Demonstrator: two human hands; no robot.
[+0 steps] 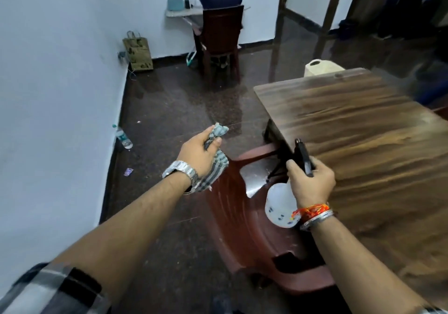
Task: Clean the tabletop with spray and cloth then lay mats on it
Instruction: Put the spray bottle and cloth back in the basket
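Observation:
The wooden tabletop [358, 129] fills the right side of the view. My right hand [312, 183] grips a spray bottle [281, 204] with a white translucent body and a black trigger head, held at the table's left edge with the nozzle pointing away from me. My left hand [198, 155] is out over the floor to the left of the table, closed on a bunched grey-striped cloth [218, 166]. No mats are in view.
A dark red plastic chair [244, 229] stands below my hands against the table's left side. Someone sits on a chair [221, 37] at a wall shelf at the back. A paper bag [138, 53] and water bottle [123, 137] lie along the left wall. A cream container [320, 67] stands behind the table.

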